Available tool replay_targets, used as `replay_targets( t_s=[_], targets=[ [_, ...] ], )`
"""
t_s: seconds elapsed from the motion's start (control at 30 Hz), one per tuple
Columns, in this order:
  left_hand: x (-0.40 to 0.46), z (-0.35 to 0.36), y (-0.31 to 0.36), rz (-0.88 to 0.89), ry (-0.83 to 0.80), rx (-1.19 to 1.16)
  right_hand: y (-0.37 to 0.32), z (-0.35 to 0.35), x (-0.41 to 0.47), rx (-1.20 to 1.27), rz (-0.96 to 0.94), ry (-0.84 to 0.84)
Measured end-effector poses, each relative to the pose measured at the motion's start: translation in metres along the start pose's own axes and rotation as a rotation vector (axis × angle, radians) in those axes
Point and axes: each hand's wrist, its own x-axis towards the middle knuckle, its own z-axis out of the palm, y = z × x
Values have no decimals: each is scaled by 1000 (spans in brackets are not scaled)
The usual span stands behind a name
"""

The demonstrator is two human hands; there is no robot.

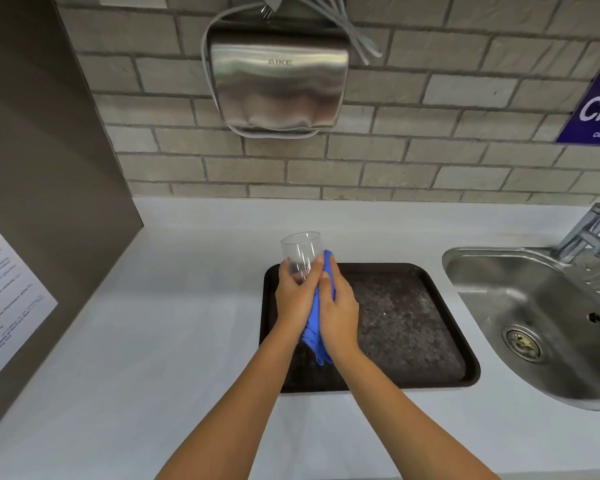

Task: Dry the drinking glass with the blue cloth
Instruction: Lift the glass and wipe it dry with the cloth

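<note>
A clear drinking glass (301,251) is held tilted above the left end of a dark tray (406,323), its open rim pointing away from me. My left hand (293,292) wraps around the glass's lower part. My right hand (338,306) presses a blue cloth (314,320) against the right side of the glass. The cloth bunches between my two hands and hangs down past my wrists. The base of the glass is hidden by my fingers.
The tray lies on a white counter (153,341). A steel sink (534,317) with a tap (584,233) sits to the right. A metal hand dryer (278,84) hangs on the brick wall. A grey side panel (49,202) with a paper notice stands at left.
</note>
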Motion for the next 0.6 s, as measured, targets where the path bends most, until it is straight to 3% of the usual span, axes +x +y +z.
replay_targets(
  t_s=[0.1, 0.17, 0.33, 0.4, 0.5, 0.53, 0.6],
  targets=[
    [5, -7, 7, -82, -97, -200, 2, 4, -14, -274, -228, -34],
    [5, -11, 6, -105, -151, -333, 2, 2, -9, -206, -247, -75],
    [-4, -9, 7, -219, -155, -373, -14, -10, 33, 215, 342, -131],
    [-3, -10, 10, -236, -183, -429, -16, -8, 24, 122, 212, -113],
    [1, -16, 14, -245, -243, -491, -18, 3, -3, -206, -217, -117],
    [1, -17, 14, -233, -266, -495, -19, 4, -4, -223, -265, -119],
    [0, -17, 12, -223, -294, -508, -24, 0, 9, -80, -125, -108]
  ],
)
